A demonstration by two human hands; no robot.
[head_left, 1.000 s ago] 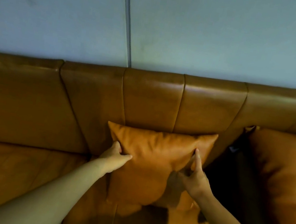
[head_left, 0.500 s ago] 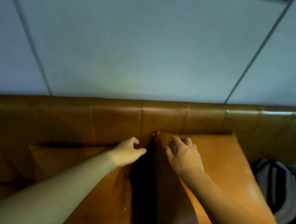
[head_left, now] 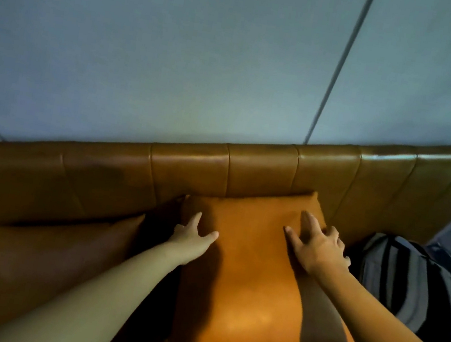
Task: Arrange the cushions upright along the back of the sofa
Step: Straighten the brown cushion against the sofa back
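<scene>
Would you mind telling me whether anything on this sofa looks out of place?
A striped backpack sits at the right end of the sofa, beside the orange cushion both hands are pressing; it is no cushion. Otherwise nothing looks spilled or damaged.

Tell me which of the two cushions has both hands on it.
The brighter orange cushion on the right, next to the striped backpack. The left hand and right hand lie flat on it; the darker cushion to its left is untouched.
</scene>
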